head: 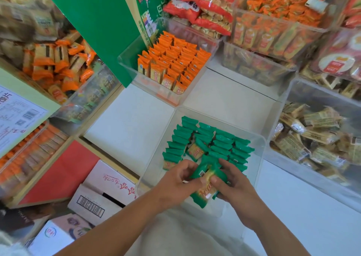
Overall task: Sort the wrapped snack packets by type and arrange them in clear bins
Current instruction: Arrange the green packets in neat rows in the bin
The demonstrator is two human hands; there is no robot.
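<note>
Left hand (175,179) and right hand (233,184) clamp 1 bundle of green packets (205,186). Square its edges; seat it upright just beyond the grip, against the standing rows (222,144) in the clear bin (220,121).

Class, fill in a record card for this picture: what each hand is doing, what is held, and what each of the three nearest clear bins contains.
Left hand: fingers grip the held bunch from the left
Right hand: fingers grip the same bunch from the right
Held bunch: green packets, over the near bin's front edge
Near bin: green rows standing on edge; one face-up packet among them
Far bin: orange packets standing in rows
Right bin: tan packets in a loose heap
</note>
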